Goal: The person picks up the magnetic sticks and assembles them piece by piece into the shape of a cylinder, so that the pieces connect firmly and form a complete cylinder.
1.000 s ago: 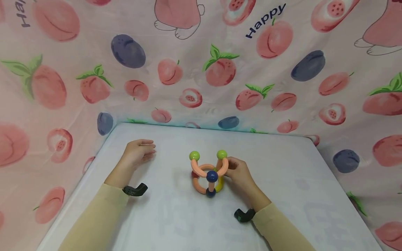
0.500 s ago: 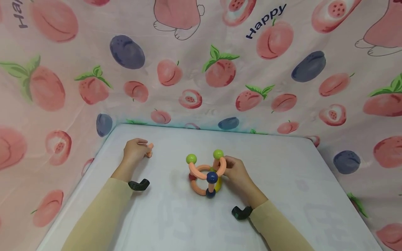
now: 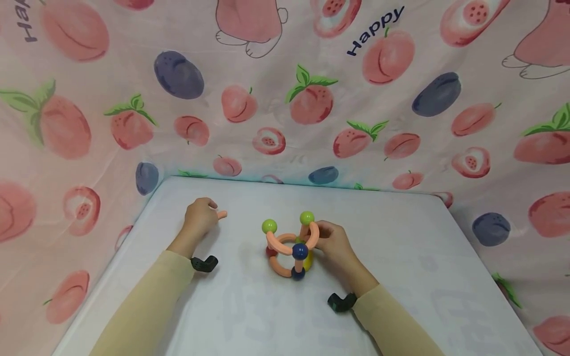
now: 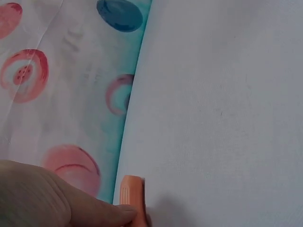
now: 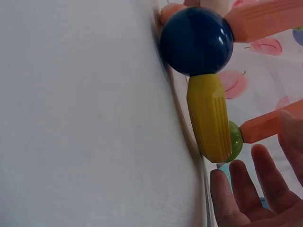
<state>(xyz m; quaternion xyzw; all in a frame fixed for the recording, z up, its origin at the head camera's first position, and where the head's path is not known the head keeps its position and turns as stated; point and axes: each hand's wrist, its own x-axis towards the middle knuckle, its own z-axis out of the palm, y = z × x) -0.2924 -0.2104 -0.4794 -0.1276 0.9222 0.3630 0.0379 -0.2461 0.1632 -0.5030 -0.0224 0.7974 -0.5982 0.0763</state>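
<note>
A ball-and-stick toy structure (image 3: 281, 245) stands in the middle of the table, with curved and straight orange sticks. Two light green balls (image 3: 269, 226) top it, with a dark blue ball (image 3: 300, 251) at its front. Reaching in from its right side, my right hand (image 3: 334, 241) pinches an upright orange stick (image 5: 265, 128). The right wrist view shows a yellow stick (image 5: 208, 118) low on the structure beside my fingers. To the left, my left hand (image 3: 200, 217) grips a loose orange stick (image 4: 132, 194), whose end sticks out past the fingers; the rest is hidden.
The white table (image 3: 378, 217) meets a fruit-printed cloth (image 3: 276, 113) along its back and left edges. Dark wrist cameras (image 3: 205, 264) jut inward from both sleeves.
My left hand showed no stick at first, then orange pieces appeared at its fingers; it has since shifted right with a stick. The structure and my right hand slid slightly left.
</note>
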